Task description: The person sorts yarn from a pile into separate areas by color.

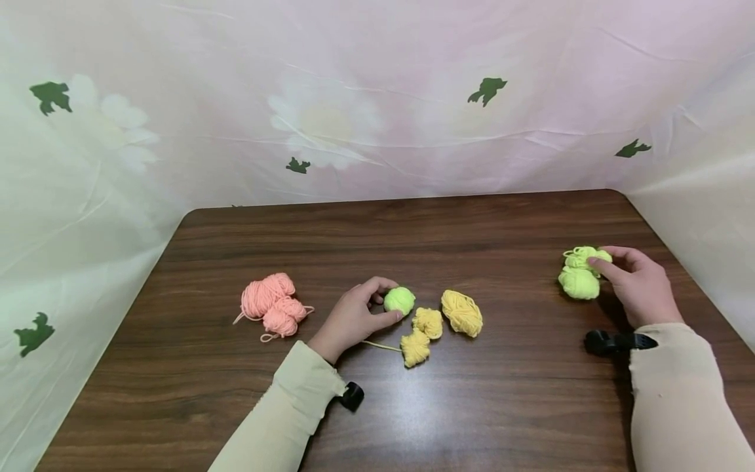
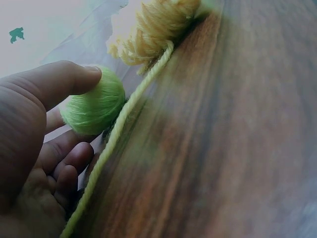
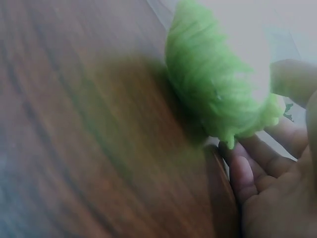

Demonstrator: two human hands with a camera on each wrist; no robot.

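Observation:
Near the middle of the table, my left hand point(image 1: 358, 316) pinches a small round neon-green yarn ball point(image 1: 399, 300) between thumb and fingers. The left wrist view shows the thumb on top of this ball point(image 2: 96, 106), with a yellow yarn strand point(image 2: 121, 121) running past it. At the right, my right hand point(image 1: 641, 286) holds a small light-green yarn ball point(image 1: 594, 257) by its side. Against that one lies another light-green yarn ball point(image 1: 580, 283). In the right wrist view, green yarn point(image 3: 213, 74) fills the space beside the thumb, and the fingers curl below it.
Just right of the left hand sit two small yellow yarn balls point(image 1: 427, 323) and a larger yellow yarn skein point(image 1: 462, 313). Several pink yarn balls point(image 1: 268, 298) cluster to its left. A floral cloth point(image 1: 377, 98) hangs behind the brown wooden table point(image 1: 501, 406).

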